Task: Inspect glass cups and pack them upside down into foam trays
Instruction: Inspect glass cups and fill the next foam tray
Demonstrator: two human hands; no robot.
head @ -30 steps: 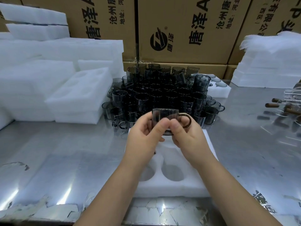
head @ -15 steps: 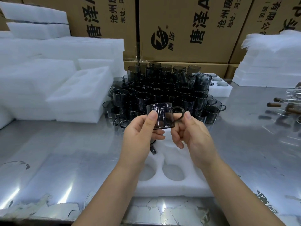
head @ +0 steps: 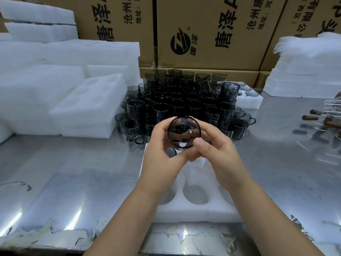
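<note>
Above white foam tray (head: pixel 193 212), both hands (head: pixel 191 154) grip round smoky glass cup (head: pixel 184 132).

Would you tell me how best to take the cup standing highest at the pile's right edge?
Probably round its upper wall, from the right: the cup stands upright above its neighbours, and only a low foam tray lies on that side.
</note>
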